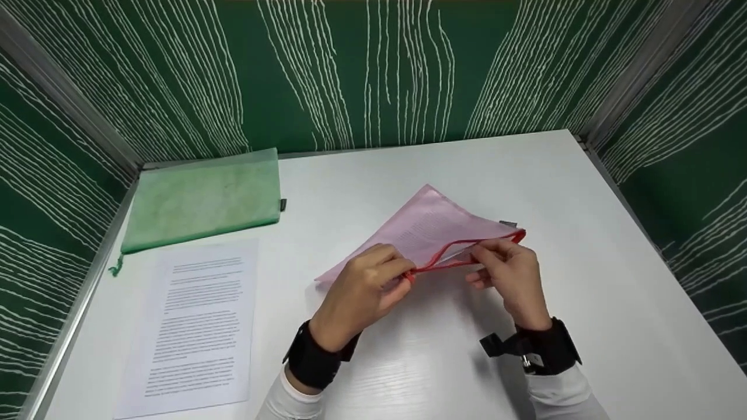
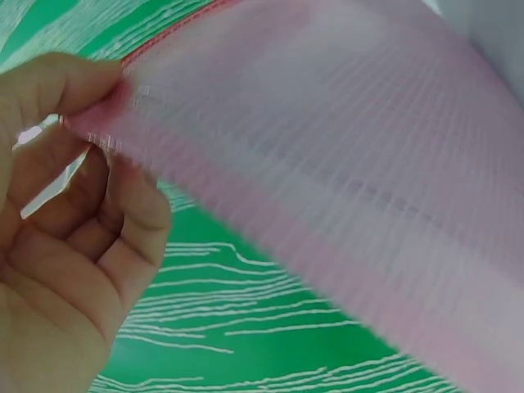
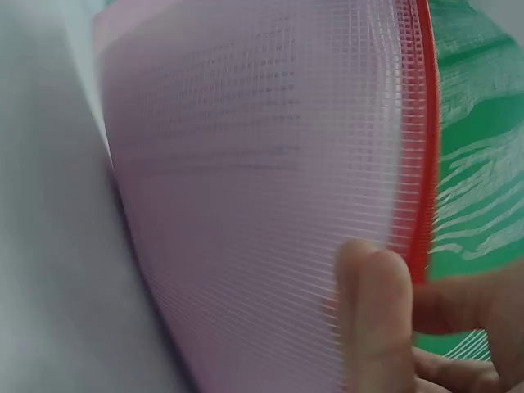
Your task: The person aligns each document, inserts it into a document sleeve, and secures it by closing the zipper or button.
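Observation:
A pink mesh zipper pouch is tilted up off the white table, its red zipper toward the person. Lines of print show faintly through the mesh. At the zipper's left end my left hand pinches the pouch corner between thumb and fingers. My right hand pinches the zipper edge near its right end, with the thumb on one side and fingers on the other. Between the hands the zipper edges stand apart, leaving a gap. Whether the slider is under the left fingers, I cannot tell.
A green zipper pouch lies at the back left of the table. In front of it is a printed sheet of paper. Green panels with white wavy lines stand around the table's back and sides.

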Motion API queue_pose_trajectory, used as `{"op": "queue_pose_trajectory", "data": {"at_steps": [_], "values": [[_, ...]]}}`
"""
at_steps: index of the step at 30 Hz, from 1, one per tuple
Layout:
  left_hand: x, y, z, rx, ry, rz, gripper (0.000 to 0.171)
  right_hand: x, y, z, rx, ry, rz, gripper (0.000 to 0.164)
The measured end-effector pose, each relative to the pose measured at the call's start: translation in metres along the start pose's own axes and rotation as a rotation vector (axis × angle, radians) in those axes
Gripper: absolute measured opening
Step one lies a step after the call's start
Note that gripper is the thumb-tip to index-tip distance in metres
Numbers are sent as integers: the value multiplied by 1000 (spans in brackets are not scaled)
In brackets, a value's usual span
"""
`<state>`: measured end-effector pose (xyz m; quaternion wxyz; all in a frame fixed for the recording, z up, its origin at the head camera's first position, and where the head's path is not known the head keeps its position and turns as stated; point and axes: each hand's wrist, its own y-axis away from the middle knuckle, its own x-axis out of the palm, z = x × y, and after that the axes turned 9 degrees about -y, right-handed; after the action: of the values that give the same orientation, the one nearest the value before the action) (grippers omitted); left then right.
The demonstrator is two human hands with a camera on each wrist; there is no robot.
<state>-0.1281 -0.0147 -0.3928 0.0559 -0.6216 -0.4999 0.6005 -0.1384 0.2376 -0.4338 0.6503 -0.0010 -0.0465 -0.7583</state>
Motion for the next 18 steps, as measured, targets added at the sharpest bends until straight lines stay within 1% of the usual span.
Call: {"op": "queue_pose_trajectory", "data": {"at_steps": [3, 5, 8, 12, 15, 18], "values": [[-2, -1, 3, -26, 12, -42, 6, 5, 11, 10, -92, 148, 60, 17], [-2, -2, 4, -36, 18, -71, 5, 10, 18, 16, -175, 214, 100, 10], [-3, -3, 5, -47, 22, -101, 5, 20, 30, 24, -321, 244, 161, 4], [-3, -3, 5, -57, 28, -119, 4, 34, 43, 35, -534, 237, 235, 8], [-4, -3, 4, -59, 36, -128, 4, 44, 47, 41, -707, 268, 265, 13], [-3, -3, 3, -55, 44, -132, 5, 53, 48, 43, -842, 314, 269, 17]]}}
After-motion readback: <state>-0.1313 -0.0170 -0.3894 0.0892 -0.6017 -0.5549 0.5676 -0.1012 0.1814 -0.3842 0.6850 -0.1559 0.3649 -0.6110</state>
